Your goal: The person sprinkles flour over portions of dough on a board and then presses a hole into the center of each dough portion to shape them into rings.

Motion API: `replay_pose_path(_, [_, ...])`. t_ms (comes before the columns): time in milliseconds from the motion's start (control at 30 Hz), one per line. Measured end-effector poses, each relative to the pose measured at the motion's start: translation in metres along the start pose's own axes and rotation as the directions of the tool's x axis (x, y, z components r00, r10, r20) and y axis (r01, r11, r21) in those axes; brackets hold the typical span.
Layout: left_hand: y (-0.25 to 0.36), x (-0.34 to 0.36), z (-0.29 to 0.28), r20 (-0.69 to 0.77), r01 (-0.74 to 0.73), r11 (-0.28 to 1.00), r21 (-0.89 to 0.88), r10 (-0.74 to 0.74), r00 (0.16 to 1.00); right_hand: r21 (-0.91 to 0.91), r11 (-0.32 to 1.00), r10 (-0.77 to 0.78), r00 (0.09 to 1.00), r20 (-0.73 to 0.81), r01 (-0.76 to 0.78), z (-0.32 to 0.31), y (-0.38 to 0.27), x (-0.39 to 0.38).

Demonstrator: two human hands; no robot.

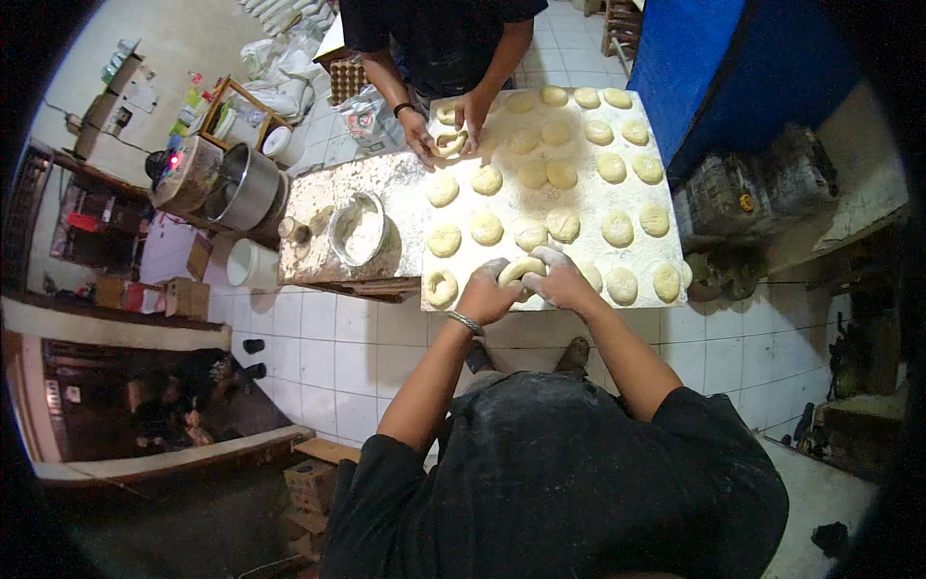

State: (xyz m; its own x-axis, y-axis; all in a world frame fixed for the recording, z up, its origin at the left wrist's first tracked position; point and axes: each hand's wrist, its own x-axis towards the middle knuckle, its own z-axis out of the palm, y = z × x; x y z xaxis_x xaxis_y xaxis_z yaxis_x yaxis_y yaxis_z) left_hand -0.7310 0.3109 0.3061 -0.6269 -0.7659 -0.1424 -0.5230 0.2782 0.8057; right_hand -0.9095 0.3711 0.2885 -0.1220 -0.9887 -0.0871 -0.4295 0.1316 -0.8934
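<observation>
Between my two hands, at the near edge of a floured white board (pixel 598 256), is a ring of pale dough (pixel 522 269). My left hand (pixel 489 293) closes around its left side, and my right hand (pixel 563 281) grips its right side. Flour coats my fingers. A shaped dough ring (pixel 442 288) with a hole lies on the board left of my left hand. Several flat round dough pieces stand in rows, among them one (pixel 622 286) to the right of my right hand. My fingers hide part of the held ring.
Across the board, a co-worker's hands (pixel 449 135) hold another dough ring (pixel 448 146). A metal bowl of flour (pixel 358 230) stands on the floury table (pixel 318 193) at left. Beyond it is a large steel mixing bowl (pixel 243 188). A blue panel (pixel 690 58) rises at far right.
</observation>
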Motion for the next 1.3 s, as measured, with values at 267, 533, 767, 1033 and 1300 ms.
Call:
replay_pose_path(267, [-0.019,-0.001,-0.049,0.359,0.362,0.053,-0.931,-0.059,0.932,-0.405,0.903,0.197,0.975,0.097,-0.142,0.027,-0.058,0.011])
replay_pose_path(533, [-0.068,0.007,-0.054,0.251,0.285,0.316,-0.905,-0.144,0.957,0.048,0.973,0.230,0.938,-0.259,-0.225,0.080,-0.081,0.011])
replay_pose_path(767, [-0.121,0.014,-0.002,0.316,0.259,0.576,-0.775,-0.002,0.949,0.772,0.595,0.350,0.937,0.004,-0.226,0.069,-0.080,-0.009])
replay_pose_path(1033, [-0.036,-0.022,-0.007,0.585,0.486,0.436,-0.758,0.124,0.802,0.729,0.533,0.568,0.820,0.069,-0.430,0.036,-0.066,-0.045])
replay_pose_path(1300, [0.055,-0.027,0.063,0.401,0.259,0.883,-0.392,-0.090,0.912,0.215,0.928,0.340,0.926,-0.161,-0.304,-0.028,0.004,-0.096])
